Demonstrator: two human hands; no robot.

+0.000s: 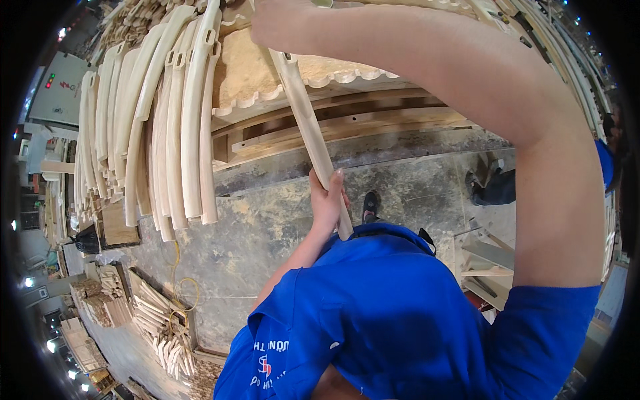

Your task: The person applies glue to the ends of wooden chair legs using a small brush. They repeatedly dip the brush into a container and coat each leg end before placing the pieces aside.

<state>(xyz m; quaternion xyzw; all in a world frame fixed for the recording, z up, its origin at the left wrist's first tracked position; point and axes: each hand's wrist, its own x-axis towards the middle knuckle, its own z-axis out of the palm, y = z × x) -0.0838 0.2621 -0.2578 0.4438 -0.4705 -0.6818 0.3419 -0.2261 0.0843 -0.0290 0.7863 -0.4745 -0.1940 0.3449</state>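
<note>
A long pale wooden bar slants from the upper middle down to my waist. It has a rounded slot cut into its upper part. My left hand is closed around its lower part, with the thumb lying along it. Across the top reaches my right arm, and my right hand is closed over the bar's upper end, just above the slot. Its fingers are mostly hidden behind the back of the hand. Left of the bar, many similar slotted wooden bars lie side by side, their ends overhanging the support.
A dusty wooden stand with a scalloped edge lies beyond the bar. Stacked wood pieces and a yellow hose are on the concrete floor at left. Another person's leg shows at right, near leaning boards.
</note>
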